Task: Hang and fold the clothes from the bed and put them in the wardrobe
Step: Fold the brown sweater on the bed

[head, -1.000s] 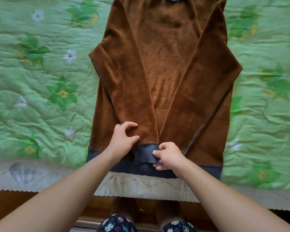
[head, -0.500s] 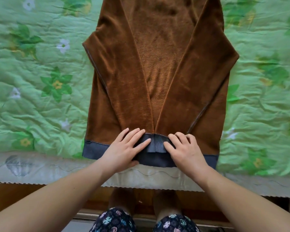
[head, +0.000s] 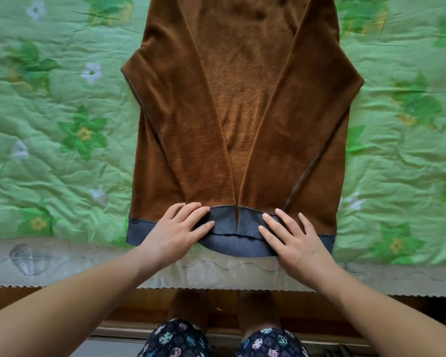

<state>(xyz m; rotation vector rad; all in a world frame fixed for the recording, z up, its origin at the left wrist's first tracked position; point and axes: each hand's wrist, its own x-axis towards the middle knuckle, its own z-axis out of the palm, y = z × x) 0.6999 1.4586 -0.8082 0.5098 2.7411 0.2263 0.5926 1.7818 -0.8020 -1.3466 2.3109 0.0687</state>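
A brown fleece sweater with a grey ribbed hem lies flat on the bed, collar away from me. Both sleeves are folded inward over the body, and their grey cuffs meet at the hem in the middle. My left hand lies flat with straight fingers on the left cuff and the hem. On the right cuff and hem my right hand presses the same way. Neither hand grips the cloth.
A green flowered quilt covers the bed on both sides of the sweater. The mattress edge runs across just below the hem, with a wooden bed frame under it. My legs in patterned shorts stand against the frame.
A second ago both hands pinched the cuffs with curled fingers. They have since flattened out and slid apart along the hem, smoothing the cuffs down.
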